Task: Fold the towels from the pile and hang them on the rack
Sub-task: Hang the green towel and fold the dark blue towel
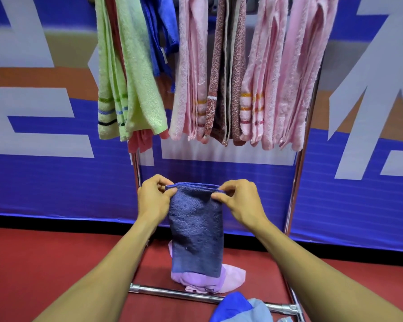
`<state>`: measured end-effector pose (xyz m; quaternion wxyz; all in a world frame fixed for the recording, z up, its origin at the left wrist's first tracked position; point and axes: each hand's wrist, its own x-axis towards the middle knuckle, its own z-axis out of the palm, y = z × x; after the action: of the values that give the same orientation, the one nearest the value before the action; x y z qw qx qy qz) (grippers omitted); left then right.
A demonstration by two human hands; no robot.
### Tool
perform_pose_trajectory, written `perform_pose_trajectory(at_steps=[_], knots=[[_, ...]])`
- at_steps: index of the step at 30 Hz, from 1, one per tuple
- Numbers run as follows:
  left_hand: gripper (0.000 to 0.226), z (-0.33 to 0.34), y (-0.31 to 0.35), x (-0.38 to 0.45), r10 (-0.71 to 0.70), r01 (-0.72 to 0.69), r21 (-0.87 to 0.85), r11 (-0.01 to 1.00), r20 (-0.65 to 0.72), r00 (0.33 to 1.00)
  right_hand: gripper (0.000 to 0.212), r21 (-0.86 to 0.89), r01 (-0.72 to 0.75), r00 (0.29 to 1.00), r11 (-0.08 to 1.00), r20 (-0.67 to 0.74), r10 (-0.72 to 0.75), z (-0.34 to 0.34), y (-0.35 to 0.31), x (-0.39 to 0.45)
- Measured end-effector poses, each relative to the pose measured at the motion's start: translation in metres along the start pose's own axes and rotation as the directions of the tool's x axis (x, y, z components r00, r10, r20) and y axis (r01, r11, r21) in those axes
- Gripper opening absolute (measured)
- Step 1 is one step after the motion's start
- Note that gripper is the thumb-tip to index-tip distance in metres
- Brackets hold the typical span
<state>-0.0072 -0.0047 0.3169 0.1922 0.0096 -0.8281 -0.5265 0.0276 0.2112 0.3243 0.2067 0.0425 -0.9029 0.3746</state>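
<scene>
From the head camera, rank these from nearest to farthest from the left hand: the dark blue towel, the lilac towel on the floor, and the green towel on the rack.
1. dark blue towel: pinched at its top corner by the left hand.
2. lilac towel: below, on the red floor.
3. green towel: above, hanging at the rack's left end.

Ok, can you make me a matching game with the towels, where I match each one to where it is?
Things:
1. dark blue towel
2. green towel
3. lilac cloth
4. pink towel

Places:
A. hanging at the rack's left end
B. lying on the red floor by the rack's bottom bar
C. pinched at its top corners by the left hand and right hand
D. hanging at the rack's right end

Pairs: 1-C, 2-A, 3-B, 4-D
</scene>
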Motion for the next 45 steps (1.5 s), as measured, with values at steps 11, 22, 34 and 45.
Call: perform_pose_trajectory(at_steps=[11, 22, 34, 45], knots=[[0.022, 0.007, -0.002, -0.002, -0.048, 0.051, -0.067, 0.996, 0.040, 0.998, 0.018, 0.051, -0.125, 0.992, 0.991, 0.004, 0.125, 0.003, 0.004, 0.003], [0.012, 0.018, 0.008, -0.013, 0.008, -0.009, 0.005, 1.000, 0.088, 0.996, 0.031, 0.124, -0.220, 0.974, 0.968, 0.071, 0.213, 0.014, 0.002, -0.005], [0.012, 0.026, 0.017, -0.026, 0.091, -0.081, -0.081, 0.993, 0.131, 0.987, 0.016, 0.361, -0.174, 0.982, 0.916, 0.134, 0.134, 0.024, -0.020, -0.010], [0.021, 0.025, 0.018, -0.028, 0.120, -0.018, -0.285, 0.958, 0.343, 0.932, 0.019, 0.565, -0.256, 0.957, 0.785, 0.262, 0.123, 0.020, -0.017, -0.006]])
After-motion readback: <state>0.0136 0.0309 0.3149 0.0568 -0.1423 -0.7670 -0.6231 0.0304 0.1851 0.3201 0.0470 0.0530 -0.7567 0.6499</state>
